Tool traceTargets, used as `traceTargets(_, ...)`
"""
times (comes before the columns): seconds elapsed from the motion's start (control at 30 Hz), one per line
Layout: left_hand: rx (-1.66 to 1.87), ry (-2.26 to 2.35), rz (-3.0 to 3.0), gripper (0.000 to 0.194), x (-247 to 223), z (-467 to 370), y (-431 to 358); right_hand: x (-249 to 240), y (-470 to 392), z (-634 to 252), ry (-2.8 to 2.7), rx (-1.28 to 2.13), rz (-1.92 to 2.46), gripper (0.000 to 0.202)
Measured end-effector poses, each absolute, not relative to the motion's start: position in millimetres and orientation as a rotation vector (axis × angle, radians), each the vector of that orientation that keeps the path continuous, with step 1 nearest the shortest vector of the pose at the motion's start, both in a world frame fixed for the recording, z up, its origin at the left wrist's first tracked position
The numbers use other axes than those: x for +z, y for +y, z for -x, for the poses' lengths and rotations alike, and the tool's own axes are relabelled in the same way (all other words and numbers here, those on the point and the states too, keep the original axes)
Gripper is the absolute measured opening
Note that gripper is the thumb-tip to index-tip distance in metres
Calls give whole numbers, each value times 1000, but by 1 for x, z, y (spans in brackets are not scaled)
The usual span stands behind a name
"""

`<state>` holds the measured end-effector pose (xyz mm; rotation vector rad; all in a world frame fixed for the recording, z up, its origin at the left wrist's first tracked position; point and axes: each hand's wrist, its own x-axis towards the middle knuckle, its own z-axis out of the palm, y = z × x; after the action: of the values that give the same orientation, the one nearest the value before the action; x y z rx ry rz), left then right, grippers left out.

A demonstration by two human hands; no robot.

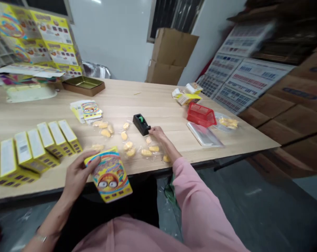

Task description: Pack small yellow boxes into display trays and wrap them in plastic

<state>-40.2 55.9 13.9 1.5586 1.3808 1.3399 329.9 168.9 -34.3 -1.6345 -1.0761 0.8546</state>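
My left hand (78, 173) grips a yellow card box (110, 176) with a cartoon face, tilted in front of the table's near edge. At the front end of a black tape dispenser (141, 124) holding a green-cored roll, my right hand (157, 133) has its fingers pinched together; whatever is between the fingertips is too small to make out. Small clear packets with yellow pieces (129, 148) lie spread between the two hands. Flat printed boxes (89, 110) are piled behind them. To the left stands a row of upright yellow boxes (37, 144).
Further right are a red basket (201, 114), clear plastic bags (203, 134) and a bag of yellow pieces (228, 122). Small boxes (189, 99) lie behind the basket. A brown tray (83, 86) sits at the back left. Cartons (286, 105) are stacked beyond the table's right side.
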Motion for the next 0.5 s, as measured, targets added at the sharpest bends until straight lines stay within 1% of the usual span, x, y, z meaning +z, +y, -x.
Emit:
traceTargets(0.1, 1476, 1202, -1645, 34, 26, 25, 57, -16, 157, -327, -1150, 738, 1641, 28)
traceTargets(0.23, 1590, 1147, -1806, 25, 35, 14, 62, 29, 122, -297, -1204, 618, 1494, 19)
traceTargets(0.3, 1665, 1121, -1907, 21, 38, 10, 66, 50, 92, -268, -1297, 690, 1302, 22)
traceTargets(0.37, 1730, 1056, -2017, 17, 40, 7, 71, 65, 61, -235, -1386, 763, 1116, 22)
traceTargets(0.5, 1777, 943, -2187, 14, 46, 1, 74, 72, 26, -184, -1391, 786, 950, 18)
